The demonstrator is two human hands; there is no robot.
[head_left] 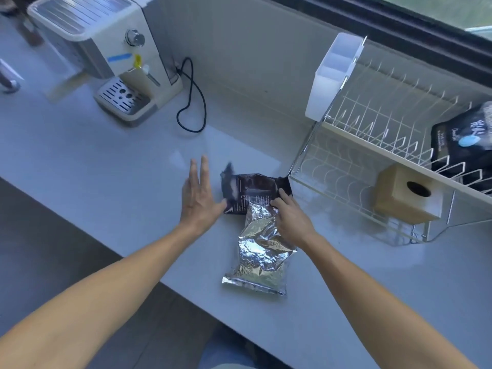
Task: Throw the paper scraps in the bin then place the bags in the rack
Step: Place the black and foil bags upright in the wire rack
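A dark brown bag (253, 189) lies flat on the counter just left of the white wire rack (372, 134). A crinkled silver foil bag (259, 251) lies in front of it, its top overlapping the dark bag. My left hand (198, 198) is flat and open, fingers spread, touching the dark bag's left edge. My right hand (291, 217) rests on both bags where they overlap, fingers curled onto the dark bag's right side. Another dark bag (460, 139) stands in the rack's upper tier at the far right. No paper scraps or bin are in view.
A wooden tissue box (407, 197) sits in the rack's lower tier. A white cutlery holder (330, 75) hangs on the rack's left end. A cream coffee machine (106, 57) with a looping black cord (193, 102) stands at the back left.
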